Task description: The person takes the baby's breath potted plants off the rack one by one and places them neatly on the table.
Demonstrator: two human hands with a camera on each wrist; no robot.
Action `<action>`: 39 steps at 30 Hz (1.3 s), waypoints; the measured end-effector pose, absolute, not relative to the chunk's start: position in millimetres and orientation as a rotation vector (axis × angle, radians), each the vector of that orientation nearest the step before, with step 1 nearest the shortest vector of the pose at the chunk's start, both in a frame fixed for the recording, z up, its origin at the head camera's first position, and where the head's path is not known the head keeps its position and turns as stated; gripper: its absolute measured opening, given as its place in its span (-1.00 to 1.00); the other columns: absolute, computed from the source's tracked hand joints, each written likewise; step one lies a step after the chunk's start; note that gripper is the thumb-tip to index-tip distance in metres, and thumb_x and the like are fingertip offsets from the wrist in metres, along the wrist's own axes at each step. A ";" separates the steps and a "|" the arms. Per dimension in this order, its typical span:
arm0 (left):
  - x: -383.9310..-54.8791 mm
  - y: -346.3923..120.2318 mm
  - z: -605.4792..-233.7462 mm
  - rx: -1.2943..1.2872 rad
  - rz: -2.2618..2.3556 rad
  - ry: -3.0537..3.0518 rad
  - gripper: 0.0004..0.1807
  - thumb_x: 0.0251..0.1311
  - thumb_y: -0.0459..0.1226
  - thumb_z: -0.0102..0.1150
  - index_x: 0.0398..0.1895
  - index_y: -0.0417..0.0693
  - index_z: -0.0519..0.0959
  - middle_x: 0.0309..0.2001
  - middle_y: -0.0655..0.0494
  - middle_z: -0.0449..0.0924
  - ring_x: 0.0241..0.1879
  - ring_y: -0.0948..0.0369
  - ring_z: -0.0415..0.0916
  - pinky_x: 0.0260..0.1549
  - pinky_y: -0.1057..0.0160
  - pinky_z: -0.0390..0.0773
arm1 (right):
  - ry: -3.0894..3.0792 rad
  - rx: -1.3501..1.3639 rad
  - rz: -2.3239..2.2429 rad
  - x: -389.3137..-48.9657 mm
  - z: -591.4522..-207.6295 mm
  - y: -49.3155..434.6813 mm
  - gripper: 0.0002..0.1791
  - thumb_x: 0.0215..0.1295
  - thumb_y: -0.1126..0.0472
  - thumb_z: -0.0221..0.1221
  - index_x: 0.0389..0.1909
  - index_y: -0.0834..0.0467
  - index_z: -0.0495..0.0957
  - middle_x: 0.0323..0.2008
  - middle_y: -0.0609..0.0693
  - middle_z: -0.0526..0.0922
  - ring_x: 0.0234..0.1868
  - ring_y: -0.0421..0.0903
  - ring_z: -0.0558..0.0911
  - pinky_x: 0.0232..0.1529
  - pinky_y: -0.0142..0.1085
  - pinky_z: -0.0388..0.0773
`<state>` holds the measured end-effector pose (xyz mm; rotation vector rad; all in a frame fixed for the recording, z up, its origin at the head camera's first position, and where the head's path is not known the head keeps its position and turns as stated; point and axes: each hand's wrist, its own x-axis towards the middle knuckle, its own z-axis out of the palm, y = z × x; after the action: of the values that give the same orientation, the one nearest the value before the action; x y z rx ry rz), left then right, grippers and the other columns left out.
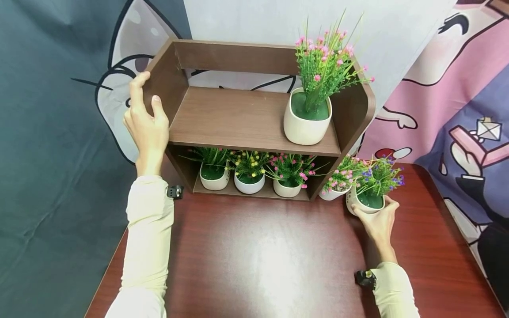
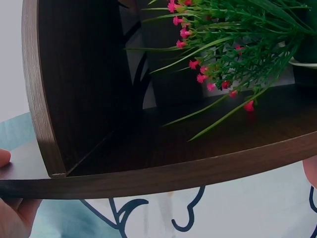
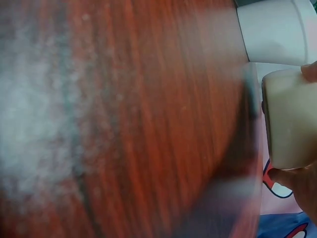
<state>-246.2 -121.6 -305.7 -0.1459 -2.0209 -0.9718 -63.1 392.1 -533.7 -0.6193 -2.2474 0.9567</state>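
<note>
My left hand (image 1: 146,126) grips the left side panel of a brown two-tier shelf (image 1: 234,119). In the left wrist view the fingertips show on both sides of the panel (image 2: 198,171). At the right, my right hand (image 1: 379,223) holds a cream pot (image 1: 367,204) with a plant of blue-purple flowers (image 1: 379,176) between thumb and fingers. The same pot (image 3: 292,119) fills the right edge of the right wrist view. Beside it stands a white pot (image 1: 334,193) of pink flowers, just right of the shelf.
A large cream pot (image 1: 307,128) with tall grass and pink flowers stands at the right of the upper tier. Below sit three small pots, with green leaves (image 1: 214,179), yellow flowers (image 1: 249,183) and pink flowers (image 1: 287,187). A glossy red-brown table (image 1: 222,256) lies in front; curtains hang behind.
</note>
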 end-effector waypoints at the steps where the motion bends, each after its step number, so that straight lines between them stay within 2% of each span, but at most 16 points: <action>1: -246.0 -121.6 -305.6 -0.148 -0.969 -2.024 -0.56 0.27 -0.30 -0.11 0.21 0.17 0.40 0.17 0.45 0.41 -0.54 0.02 0.29 -0.31 0.12 0.29 | -2.248 -0.618 0.957 -63.9 -534.3 392.1 0.01 -0.39 0.24 0.49 0.12 0.38 0.11 0.04 0.30 0.34 -0.02 0.20 0.39 0.01 -0.09 0.22; 6: -245.3 -121.3 -306.0 -0.153 -0.971 -2.021 -0.57 0.27 -0.30 -0.12 0.21 0.16 0.40 0.17 0.47 0.40 -0.59 0.03 0.21 -0.33 0.13 0.26 | -2.257 -0.611 0.953 -68.8 -536.9 394.7 0.01 -0.38 0.24 0.50 0.13 0.38 0.11 0.04 0.32 0.33 -0.01 0.21 0.39 0.02 -0.07 0.22; 17: -247.6 -122.7 -307.4 -0.162 -0.949 -2.013 -0.57 0.27 -0.31 -0.12 0.21 0.13 0.39 0.17 0.44 0.42 -0.61 0.02 0.20 -0.39 0.11 0.23 | -2.282 -0.575 0.943 -84.2 -538.5 402.4 0.00 -0.37 0.23 0.50 0.11 0.38 0.11 0.01 0.34 0.37 -0.04 0.20 0.40 -0.02 -0.06 0.22; 22: -248.6 -123.5 -308.3 -0.190 -0.926 -1.999 -0.58 0.27 -0.30 -0.11 0.21 0.08 0.40 0.16 0.41 0.43 -0.65 0.09 0.12 -0.46 0.20 0.16 | -2.291 -0.564 0.948 -86.3 -540.3 404.8 0.00 -0.37 0.23 0.49 0.11 0.38 0.10 0.00 0.34 0.37 -0.05 0.19 0.40 -0.03 -0.09 0.22; 24: -248.6 -123.5 -308.6 -0.173 -0.936 -2.007 -0.57 0.28 -0.29 -0.12 0.21 0.12 0.40 0.16 0.45 0.42 -0.65 0.09 0.11 -0.46 0.22 0.14 | -2.303 -0.561 0.962 -86.8 -541.4 404.9 0.00 -0.36 0.24 0.49 0.11 0.40 0.09 0.01 0.34 0.36 -0.05 0.19 0.40 -0.03 -0.09 0.21; 31: -246.3 -122.1 -301.6 -0.111 -0.979 -2.042 -0.55 0.27 -0.29 -0.12 0.22 0.20 0.38 0.16 0.49 0.41 -0.57 -0.01 0.25 -0.38 0.18 0.21 | -2.381 -0.532 0.979 -90.9 -539.2 408.0 0.01 -0.30 0.24 0.47 0.12 0.41 0.02 -0.01 0.41 0.32 -0.05 0.24 0.38 0.00 -0.02 0.21; 35: -246.1 -122.1 -301.2 -0.105 -0.984 -2.052 -0.55 0.27 -0.28 -0.12 0.22 0.21 0.38 0.15 0.50 0.41 -0.59 0.01 0.20 -0.40 0.24 0.16 | -2.406 -0.549 0.980 -88.6 -540.3 409.0 0.01 -0.28 0.22 0.47 0.13 0.38 0.01 -0.05 0.44 0.34 -0.08 0.25 0.38 -0.04 0.00 0.21; 39: -246.2 -122.6 -304.8 -0.115 -0.966 -2.051 -0.56 0.26 -0.30 -0.11 0.21 0.17 0.39 0.15 0.43 0.44 -0.61 -0.01 0.17 -0.43 0.22 0.15 | -2.431 -0.564 0.998 -85.6 -542.2 408.8 0.01 -0.26 0.21 0.45 0.14 0.38 0.00 -0.04 0.43 0.34 -0.07 0.24 0.38 -0.04 0.00 0.21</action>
<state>-246.2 -122.6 -304.8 -0.1151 -2.0506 -0.9657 -85.6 408.8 -542.2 -0.5636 -2.4309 0.9979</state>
